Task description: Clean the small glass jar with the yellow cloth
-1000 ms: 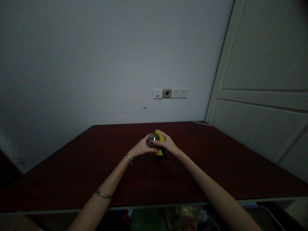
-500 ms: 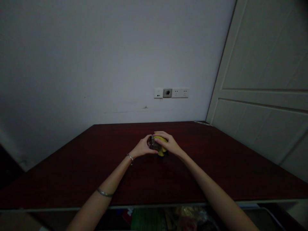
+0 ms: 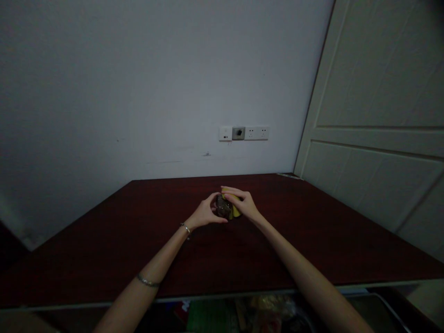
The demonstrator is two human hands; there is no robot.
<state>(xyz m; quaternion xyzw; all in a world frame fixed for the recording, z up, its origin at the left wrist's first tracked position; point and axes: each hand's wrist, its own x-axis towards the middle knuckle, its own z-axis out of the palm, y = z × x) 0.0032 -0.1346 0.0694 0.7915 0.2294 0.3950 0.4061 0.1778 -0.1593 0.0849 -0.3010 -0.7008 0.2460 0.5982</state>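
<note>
A clear glass (image 3: pixel 223 208) sits between both hands over the table (image 3: pixel 104 240); its long axis is hard to tell. The left hand (image 3: pixel 206 214) curls round its left side, gripping it. The right hand (image 3: pixel 244 204), equally near, clasps what looks like a yellow cloth (image 3: pixel 236 212) against its right side.

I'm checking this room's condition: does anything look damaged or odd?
Yes: the pale painted wall bears a small dark scuff mark above the dark red tabletop, with a faint streak to its left. One square grey wall plate mismatches the white plates beside it.
</note>
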